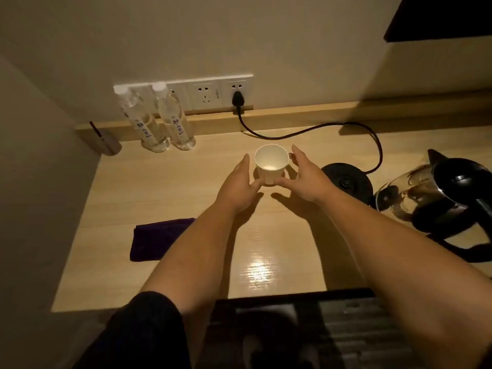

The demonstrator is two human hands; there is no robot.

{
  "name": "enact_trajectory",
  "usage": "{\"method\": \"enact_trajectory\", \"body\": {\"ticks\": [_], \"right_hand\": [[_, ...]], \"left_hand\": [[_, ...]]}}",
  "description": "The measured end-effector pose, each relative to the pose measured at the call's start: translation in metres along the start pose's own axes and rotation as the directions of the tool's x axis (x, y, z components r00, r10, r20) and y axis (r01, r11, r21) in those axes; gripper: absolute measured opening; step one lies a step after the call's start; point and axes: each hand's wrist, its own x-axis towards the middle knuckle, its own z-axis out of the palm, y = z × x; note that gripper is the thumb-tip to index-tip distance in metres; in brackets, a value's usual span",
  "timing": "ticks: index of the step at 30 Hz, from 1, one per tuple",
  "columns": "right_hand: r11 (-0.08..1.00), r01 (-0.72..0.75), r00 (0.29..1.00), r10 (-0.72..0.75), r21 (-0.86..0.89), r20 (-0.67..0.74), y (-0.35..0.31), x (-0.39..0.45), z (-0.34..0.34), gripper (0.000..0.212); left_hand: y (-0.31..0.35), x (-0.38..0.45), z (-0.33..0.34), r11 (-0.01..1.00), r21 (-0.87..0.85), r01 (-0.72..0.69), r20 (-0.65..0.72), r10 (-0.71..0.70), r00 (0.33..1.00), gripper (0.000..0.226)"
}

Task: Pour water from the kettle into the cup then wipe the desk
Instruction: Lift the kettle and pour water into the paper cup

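A white paper cup (271, 166) stands upright in the middle of the light wooden desk (186, 187). My left hand (239, 183) is just left of it and my right hand (303, 177) just right, fingers spread, both thumbs touching the cup's lower wall. Neither hand closes around it. The glass kettle (426, 198) with black lid and handle sits on the desk at the far right, off its round black base (346, 179). A folded dark purple cloth (157, 239) lies front left, partly under my left forearm.
Two clear water bottles (145, 121) (177, 121) stand against the back wall below a socket strip (210, 93). The base's black cord (306, 129) runs across the back of the desk. A small grey holder (109, 145) sits in the back left corner. A dark chair (306, 328) is below.
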Motion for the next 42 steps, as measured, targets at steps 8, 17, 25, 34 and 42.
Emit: {"method": "enact_trajectory", "body": {"ticks": [8,17,25,34,42], "right_hand": [[0.995,0.047,0.998,-0.044,0.093,-0.037,0.004,0.015,0.006,0.074],[0.989,0.085,0.995,-0.078,0.120,-0.061,-0.001,-0.035,-0.015,0.069],[0.991,0.108,0.994,-0.111,0.083,0.022,0.027,-0.108,-0.020,0.071],[0.994,0.098,0.991,-0.101,0.042,0.084,0.058,-0.143,-0.031,0.075],[0.996,0.038,0.995,-0.046,0.085,0.092,0.069,-0.142,-0.030,0.079]], "left_hand": [[0.012,0.006,0.004,0.975,-0.212,-0.062,-0.084,0.045,0.995,0.055],[0.045,-0.050,0.001,0.940,-0.332,-0.073,-0.093,0.045,0.995,0.051],[0.064,-0.128,0.039,0.948,-0.316,-0.040,-0.109,0.005,0.994,0.051],[0.080,-0.160,0.082,0.954,-0.296,0.034,-0.101,-0.066,0.993,0.054],[0.072,-0.156,0.098,0.957,-0.287,0.052,-0.080,-0.078,0.994,0.059]]}}
